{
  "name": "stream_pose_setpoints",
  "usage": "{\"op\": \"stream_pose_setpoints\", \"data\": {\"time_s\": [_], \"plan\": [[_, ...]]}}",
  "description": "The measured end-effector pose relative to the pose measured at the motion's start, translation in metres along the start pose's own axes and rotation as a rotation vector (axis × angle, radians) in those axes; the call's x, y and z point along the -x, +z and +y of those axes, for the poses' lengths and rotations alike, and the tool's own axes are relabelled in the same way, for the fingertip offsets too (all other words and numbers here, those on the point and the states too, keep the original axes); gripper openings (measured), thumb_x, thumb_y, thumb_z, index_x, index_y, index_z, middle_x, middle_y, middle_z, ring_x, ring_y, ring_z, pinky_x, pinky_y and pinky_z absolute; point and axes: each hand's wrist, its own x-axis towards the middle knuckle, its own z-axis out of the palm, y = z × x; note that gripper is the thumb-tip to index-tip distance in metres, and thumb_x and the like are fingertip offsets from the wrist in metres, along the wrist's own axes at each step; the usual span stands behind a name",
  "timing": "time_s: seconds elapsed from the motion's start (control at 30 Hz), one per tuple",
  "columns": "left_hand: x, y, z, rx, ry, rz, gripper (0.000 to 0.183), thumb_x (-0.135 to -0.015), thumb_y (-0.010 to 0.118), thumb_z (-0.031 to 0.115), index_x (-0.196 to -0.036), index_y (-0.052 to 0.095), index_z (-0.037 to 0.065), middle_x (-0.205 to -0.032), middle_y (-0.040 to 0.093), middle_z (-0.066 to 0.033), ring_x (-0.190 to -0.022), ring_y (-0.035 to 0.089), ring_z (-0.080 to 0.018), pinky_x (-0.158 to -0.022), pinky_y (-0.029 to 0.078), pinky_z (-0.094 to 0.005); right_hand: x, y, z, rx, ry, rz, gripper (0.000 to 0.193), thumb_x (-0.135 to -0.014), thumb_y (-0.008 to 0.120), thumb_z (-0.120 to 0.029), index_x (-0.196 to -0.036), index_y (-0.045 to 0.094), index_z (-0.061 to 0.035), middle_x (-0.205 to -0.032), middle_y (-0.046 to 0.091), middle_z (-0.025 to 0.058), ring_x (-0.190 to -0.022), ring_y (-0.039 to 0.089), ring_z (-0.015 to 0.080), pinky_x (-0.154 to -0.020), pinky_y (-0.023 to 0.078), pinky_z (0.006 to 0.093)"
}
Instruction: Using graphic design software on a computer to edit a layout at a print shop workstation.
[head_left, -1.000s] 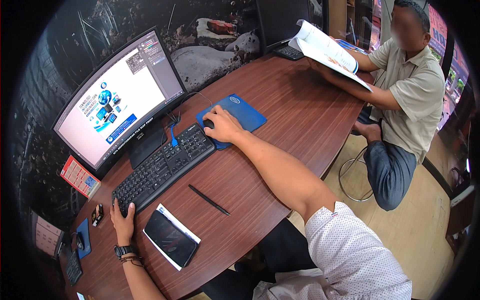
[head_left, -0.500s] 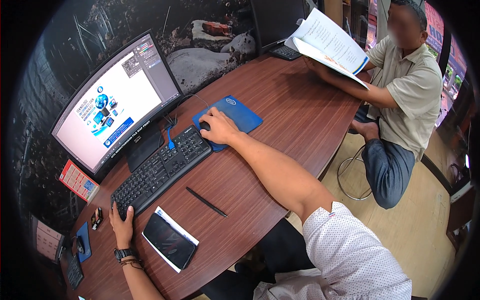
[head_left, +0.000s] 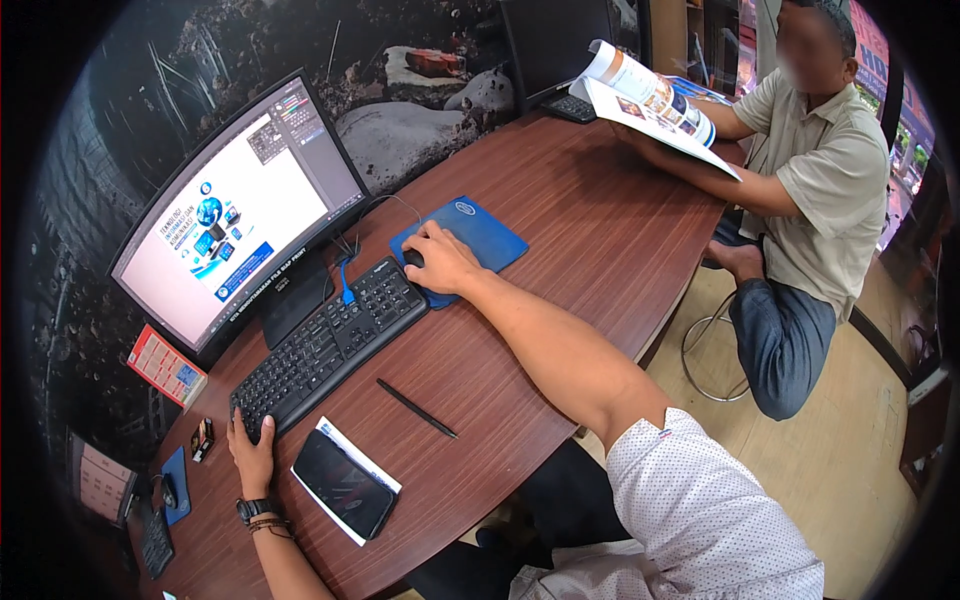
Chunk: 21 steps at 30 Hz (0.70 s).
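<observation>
My right hand (head_left: 445,258) rests over a dark computer mouse (head_left: 413,258) on a blue mouse pad (head_left: 487,240), with its fingers curved around it. My left hand (head_left: 250,452) lies at the left end of a black keyboard (head_left: 330,345), thumb and fingers apart, fingertips on the lower-left keys. Behind the keyboard stands a curved monitor (head_left: 240,200), its screen showing a blue and white page layout in an editing window. A blue-ended cable (head_left: 348,293) lies across the top of the keyboard.
A black pen (head_left: 417,408) and a dark phone (head_left: 345,483) on white paper lie before the keyboard. A red and white desk calendar (head_left: 166,365) and small box (head_left: 203,440) stand left. At right a seated person (head_left: 825,190) holds an open booklet (head_left: 655,115) over the table.
The person at right has turned over a page of the booklet, which now shows pictures. The view has shifted slightly; my hands keep their places on the mouse and keyboard.
</observation>
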Motion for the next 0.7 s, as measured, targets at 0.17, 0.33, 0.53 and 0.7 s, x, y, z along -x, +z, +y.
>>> {"op": "stream_pose_setpoints", "data": {"time_s": [0.17, 0.33, 0.53, 0.7], "plan": [[0.001, -0.001, -0.011, 0.096, 0.065, 0.074, 0.08, -0.092, 0.066, 0.047, -0.151, 0.033, 0.004, -0.154, 0.03, -0.0261, -0.144, 0.028, -0.0414, -0.117, 0.024, -0.049, 0.0, -0.003, -0.005, -0.034, 0.002, 0.015, 0.048, -0.084, 0.068, -0.033, -0.127, 0.061, -0.0133, -0.133, 0.047, 0.0144, -0.123, 0.05, 0.0354, -0.103, 0.045, 0.0467], [0.002, -0.035, 0.016, 0.119, 0.257, 0.42, 0.073, -0.097, 0.062, 0.04, -0.152, 0.032, 0.004, -0.154, 0.032, -0.022, -0.143, 0.031, -0.0363, -0.116, 0.027, -0.0462, 0.0, 0.0, -0.01, -0.128, 0.015, 0.021, 0.049, -0.083, 0.071, -0.034, -0.126, 0.061, -0.013, -0.133, 0.045, 0.017, -0.125, 0.046, 0.0386, -0.105, 0.042, 0.0488], [0.05, -0.096, 0.13, 0.536, 0.522, 0.416, 0.067, -0.098, 0.062, 0.036, -0.15, 0.036, 0.003, -0.15, 0.042, -0.0171, -0.139, 0.04, -0.0283, -0.114, 0.031, -0.0436, 0.001, -0.007, -0.002, -0.064, -0.076, 0.127, 0.048, -0.083, 0.071, -0.036, -0.122, 0.063, -0.0096, -0.131, 0.046, 0.0184, -0.13, 0.039, 0.0377, -0.113, 0.024, 0.0584], [0.118, -0.139, 0.184, 0.42, 0.733, 0.473, 0.077, -0.095, 0.063, 0.046, -0.149, 0.035, -0.001, -0.148, 0.045, -0.0183, -0.135, 0.044, -0.0295, -0.112, 0.033, -0.0436, 0.006, -0.015, -0.017, -0.081, -0.064, 0.208, 0.045, -0.083, 0.07, -0.034, -0.121, 0.064, -0.0101, -0.129, 0.049, 0.0158, -0.13, 0.039, 0.0359, -0.115, 0.019, 0.0608]]}}
